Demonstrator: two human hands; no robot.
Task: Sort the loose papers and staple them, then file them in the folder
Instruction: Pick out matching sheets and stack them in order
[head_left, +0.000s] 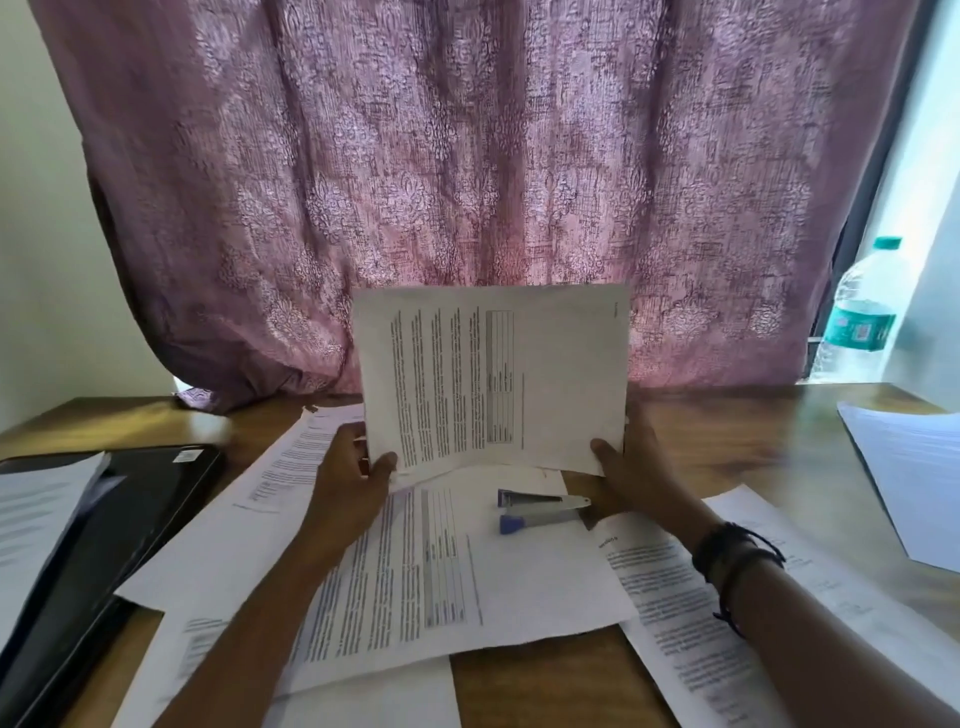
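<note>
Forearms come in from the bottom edge, dark wrist bands (732, 551) on the right one. Both reach over loose sheets (493, 582) spread across the wooden table (727, 415).

Left hand (358, 467) pinches the lower left corner of the held sheets (493, 374), thumb in front, fingers behind. Right hand (628, 478) grips the lower right corner the same way. The sheets stand upright, turned sideways so the print runs vertical, w/ the bottom edge just above the table papers. Can't tell how many pages are in the bundle.

Stapler (543, 510) lies flat on a printed sheet, btwn the two hands and just below the bundle. What looks like the black folder (145, 499) sits far left w/ a page lying over its near end. Another pile (914, 467) is at far right, a bottle (857, 317) behind it by the curtain (467, 156).

Step in hand is prob. squaring the bundle before stapling. To do it well:
- Loosen the grip a little and tap the long edge on bare wood, not on the slippery sheets.
- Turn it and tap a short edge too.
- Check every page faces the same way, in order.
- Keep one hand clamped on a corner, take the stapler w/ the other, and staple a top corner clear of the text.
</note>
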